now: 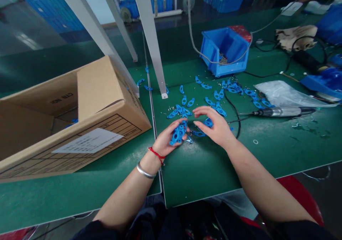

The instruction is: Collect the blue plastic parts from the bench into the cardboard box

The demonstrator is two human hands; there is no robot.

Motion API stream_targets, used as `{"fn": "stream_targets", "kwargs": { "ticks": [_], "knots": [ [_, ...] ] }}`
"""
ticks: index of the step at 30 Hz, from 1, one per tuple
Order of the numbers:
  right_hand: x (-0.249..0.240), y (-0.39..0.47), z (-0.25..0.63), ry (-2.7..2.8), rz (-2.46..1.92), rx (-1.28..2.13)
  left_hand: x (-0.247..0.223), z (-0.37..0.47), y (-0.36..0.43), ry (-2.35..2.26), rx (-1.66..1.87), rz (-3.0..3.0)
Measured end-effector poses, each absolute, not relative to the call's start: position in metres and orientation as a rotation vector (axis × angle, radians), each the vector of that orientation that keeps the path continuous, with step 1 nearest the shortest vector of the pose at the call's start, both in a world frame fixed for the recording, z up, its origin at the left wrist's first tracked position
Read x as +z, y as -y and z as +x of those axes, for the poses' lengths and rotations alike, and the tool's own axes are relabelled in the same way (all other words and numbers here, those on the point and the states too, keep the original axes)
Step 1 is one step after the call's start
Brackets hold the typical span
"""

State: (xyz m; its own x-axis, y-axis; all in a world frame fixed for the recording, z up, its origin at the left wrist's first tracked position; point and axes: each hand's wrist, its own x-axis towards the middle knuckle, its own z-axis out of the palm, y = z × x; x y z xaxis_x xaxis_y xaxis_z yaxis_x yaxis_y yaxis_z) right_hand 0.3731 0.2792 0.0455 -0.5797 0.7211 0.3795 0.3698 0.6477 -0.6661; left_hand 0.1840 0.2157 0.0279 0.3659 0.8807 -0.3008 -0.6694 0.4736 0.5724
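My left hand [167, 138] is closed around a small bunch of blue parts [178, 133], flat pieces with holes in them. Just to the right, my right hand [213, 126] is held with its fingers apart and curved, nothing visible between them. More blue parts [205, 123] lie on the table under and beside the right hand. Another cluster of blue parts [179, 110] rests just beyond the left hand, with tiny metal pieces [171, 108] near it. A silvery piece with a blue end [189, 140] shows beside my left fingers.
A cardboard box [107, 126] stands open at the left, with some blue parts inside. Behind the hands are a white post [152, 36] and a blue bin [227, 69] of small metal pieces. A corded screwdriver [283, 112] and a clear plastic bag [288, 93] lie at the right.
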Motion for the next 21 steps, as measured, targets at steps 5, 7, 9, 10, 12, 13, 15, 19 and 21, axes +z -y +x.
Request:
{"fn": "stream_targets", "kwargs": {
  "ticks": [5,7,9,10,12,13,15,19,21],
  "knots": [
    [0.026,-0.291,0.389,2.582,-1.026,0.552,0.026,0.176,-0.221,-0.620,1.160,0.241],
    [0.020,-0.291,0.389,2.660,-1.021,0.540,0.026,0.175,-0.222,-0.617,1.185,0.212],
    [0.018,-0.290,0.387,2.653,-0.997,0.509,0.025,0.175,-0.223,-0.621,1.192,0.207],
    [0.020,-0.290,0.386,2.620,-0.996,0.493,0.024,0.176,-0.223,-0.626,1.191,0.214],
    [0.025,-0.291,0.385,2.506,-1.013,0.473,0.024,0.178,-0.222,-0.640,1.185,0.247],
    [0.029,-0.290,0.384,2.439,-1.025,0.473,0.023,0.180,-0.222,-0.648,1.178,0.273],
    [0.036,-0.288,0.382,2.304,-1.029,0.521,0.023,0.183,-0.220,-0.665,1.163,0.341],
    [0.043,-0.275,0.373,2.075,-0.962,0.881,0.025,0.191,-0.215,-0.748,1.113,0.500],
    [0.041,-0.268,0.367,2.036,-0.907,1.128,0.027,0.194,-0.212,-0.795,1.052,0.586]
  ]
}}
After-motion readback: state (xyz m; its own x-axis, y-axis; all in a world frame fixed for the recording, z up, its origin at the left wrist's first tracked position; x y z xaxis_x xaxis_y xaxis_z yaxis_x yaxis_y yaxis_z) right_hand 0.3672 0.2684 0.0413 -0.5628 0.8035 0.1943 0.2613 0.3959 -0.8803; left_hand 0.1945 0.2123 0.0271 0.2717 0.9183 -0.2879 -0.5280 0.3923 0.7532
